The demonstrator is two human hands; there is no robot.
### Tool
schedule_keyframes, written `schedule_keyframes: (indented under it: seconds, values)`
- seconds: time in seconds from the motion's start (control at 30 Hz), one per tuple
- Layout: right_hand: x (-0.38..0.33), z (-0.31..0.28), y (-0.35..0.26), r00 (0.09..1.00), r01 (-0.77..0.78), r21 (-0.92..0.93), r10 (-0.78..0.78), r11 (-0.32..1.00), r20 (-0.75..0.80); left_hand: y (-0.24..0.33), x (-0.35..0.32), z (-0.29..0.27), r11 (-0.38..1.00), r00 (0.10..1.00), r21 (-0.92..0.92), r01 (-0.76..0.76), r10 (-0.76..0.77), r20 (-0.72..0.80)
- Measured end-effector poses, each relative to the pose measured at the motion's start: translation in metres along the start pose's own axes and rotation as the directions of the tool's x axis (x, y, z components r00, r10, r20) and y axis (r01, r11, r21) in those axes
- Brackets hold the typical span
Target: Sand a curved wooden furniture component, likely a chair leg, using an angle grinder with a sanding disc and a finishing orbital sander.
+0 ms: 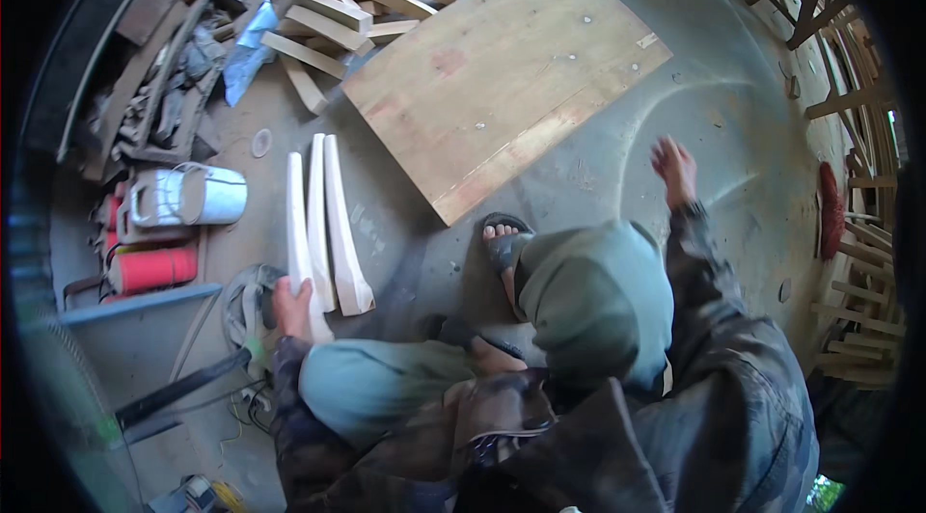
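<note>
My left hand (pixel 290 307) is closed around the lower part of a pale wooden leg (pixel 296 214), the leftmost of three that lie side by side on the floor. A second leg (pixel 317 204) and a third leg (pixel 340 214), with a wider block-like end toward me, rest just to its right. Out to the right, my right hand (pixel 675 171) is held over the floor, fingers apart and nothing in them. The low plywood board (pixel 502 79) lies ahead, between the legs and that hand.
Curved wooden pieces (pixel 357 2) are heaped at the far left beside scrap timber (pixel 145 79). A white bucket-like container (pixel 207 195) and a red cylinder (pixel 154 269) stand at the left, near a grey hose (pixel 246 310). Stacked wooden frames (pixel 863 291) line the right side.
</note>
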State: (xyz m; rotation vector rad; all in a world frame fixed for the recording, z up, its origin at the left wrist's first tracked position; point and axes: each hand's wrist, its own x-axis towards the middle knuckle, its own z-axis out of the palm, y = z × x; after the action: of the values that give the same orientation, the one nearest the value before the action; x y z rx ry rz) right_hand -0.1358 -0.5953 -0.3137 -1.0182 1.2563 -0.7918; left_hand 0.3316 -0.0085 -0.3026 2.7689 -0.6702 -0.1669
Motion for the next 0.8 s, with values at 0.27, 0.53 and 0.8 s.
schedule_keyframes:
  seconds: [0.27,0.53,0.8]
  values:
    - [-0.083,-0.174,0.016,0.974,-0.093,0.305,0.151,0.948,-0.171,0.013,0.077,-0.035,0.949,0.856,-0.284,-0.141,0.261,0.446]
    - [0.003,-0.027,-0.115,0.954,0.119,-0.025,-0.107,0.993,0.278,0.216,0.119,-0.131,0.960,0.892,-0.175,-0.218,0.269,0.364]
    - [0.167,0.079,-0.036,0.872,0.487,-0.796,-0.255,0.360,0.418,0.202,0.050,0.100,0.620,0.882,-0.637,0.458,-0.229,0.411]
